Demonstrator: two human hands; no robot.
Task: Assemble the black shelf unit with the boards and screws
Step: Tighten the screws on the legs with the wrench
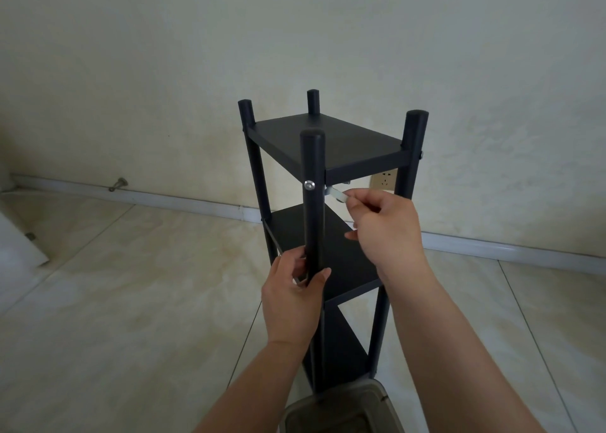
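The black shelf unit [331, 144] stands upright on the tiled floor, with three boards fixed between four round posts. My left hand [293, 296] grips the near front post [313, 203] about halfway down. A silver screw head [309, 185] shows on that post just under the top board. My right hand [383, 226] pinches a small flat silver wrench [337, 195] whose tip sits against the inner side of the post at the screw's height. Another screw head [421, 154] shows on the right post.
A grey-green plastic tub [344, 409] sits on the floor at the unit's foot, close to me. A wall socket [383, 180] is behind the shelf. A door stop [118, 185] juts out near the skirting at left; a white panel [19, 239] leans at far left.
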